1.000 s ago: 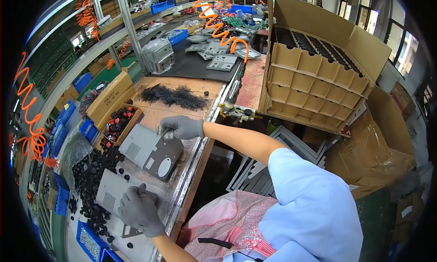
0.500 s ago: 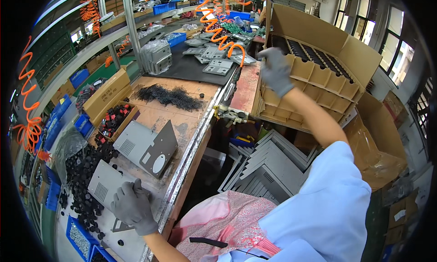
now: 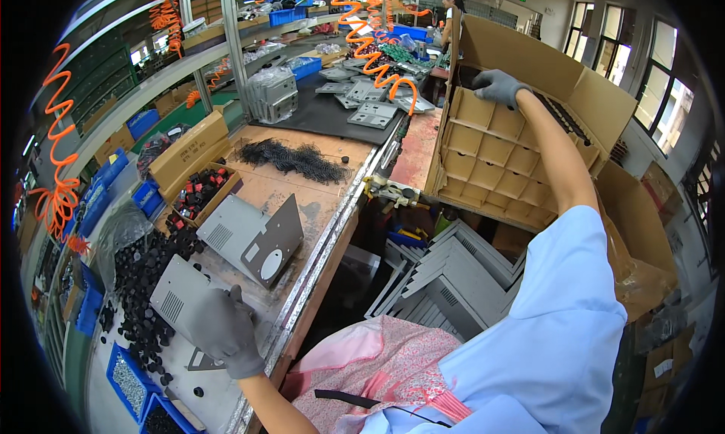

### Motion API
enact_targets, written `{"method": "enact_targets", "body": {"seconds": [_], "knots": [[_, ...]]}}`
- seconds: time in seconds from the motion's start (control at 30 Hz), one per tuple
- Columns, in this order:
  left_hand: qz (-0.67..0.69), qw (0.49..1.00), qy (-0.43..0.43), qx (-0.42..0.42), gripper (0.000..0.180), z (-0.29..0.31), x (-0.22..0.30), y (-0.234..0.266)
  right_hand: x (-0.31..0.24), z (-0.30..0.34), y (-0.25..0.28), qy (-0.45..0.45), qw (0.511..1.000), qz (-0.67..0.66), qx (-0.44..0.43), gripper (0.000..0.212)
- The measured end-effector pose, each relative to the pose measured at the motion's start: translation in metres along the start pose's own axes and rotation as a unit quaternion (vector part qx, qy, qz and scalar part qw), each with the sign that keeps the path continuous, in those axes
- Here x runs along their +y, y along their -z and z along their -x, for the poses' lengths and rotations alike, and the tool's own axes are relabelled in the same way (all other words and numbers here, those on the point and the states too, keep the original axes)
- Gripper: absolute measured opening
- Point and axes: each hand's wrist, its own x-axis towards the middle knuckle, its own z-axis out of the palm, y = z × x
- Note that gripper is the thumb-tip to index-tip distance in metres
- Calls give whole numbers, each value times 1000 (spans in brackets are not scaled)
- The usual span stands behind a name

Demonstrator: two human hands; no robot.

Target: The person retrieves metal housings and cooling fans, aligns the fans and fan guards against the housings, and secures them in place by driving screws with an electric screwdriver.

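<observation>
My left hand [image 3: 225, 330], in a grey glove, is closed over the edge of a bent grey metal panel [image 3: 177, 289] with vent slots, on the near part of the bench. Motion blurs its fingers, and the palm side is hidden. A second bent metal panel [image 3: 236, 229] with an oval hole stands just beyond it. At the right, my gloved right hand [image 3: 497, 87] is over the front edge of a tall cardboard box [image 3: 483, 143] with dividers. Its fingers curl downward into the box's top layer, beside rows of dark parts [image 3: 563, 117]. Whatever they grip is hidden.
Loose black round parts [image 3: 140, 302] spread left of the panels, near a blue bin of screws [image 3: 128, 385]. A pile of black wire springs [image 3: 294, 162] lies farther up the bench. Stacked grey frames [image 3: 453, 275] stand below the bench edge. An orange coiled hose [image 3: 370, 49] hangs overhead.
My right hand has moved from above the box's left front corner onto its front edge, fingers now curled down. The left hand stays at the panel, slightly turned. The whole view has shifted a little.
</observation>
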Motion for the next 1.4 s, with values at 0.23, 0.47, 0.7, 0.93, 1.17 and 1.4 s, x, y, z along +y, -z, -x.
{"method": "enact_targets", "body": {"seconds": [0.23,0.47,0.7,0.93,1.17,1.4], "knots": [[1,1000,3,12,28,-1,-2,0,-46,6,35,-152,972,-37,-173,52],[19,1000,12,-3,23,2,-4,-3,-10,-12,16,-26,998,-44,-45,54],[38,999,7,-13,22,-1,-1,-5,44,-25,42,59,899,-328,284,44],[13,999,27,-24,23,6,-7,2,-27,0,13,164,769,-618,0,46],[105,994,24,8,32,0,-2,29,-182,97,-39,297,765,-531,-211,47],[761,538,309,-189,87,58,80,63,-277,174,-102,315,594,-615,-411,58]]}}
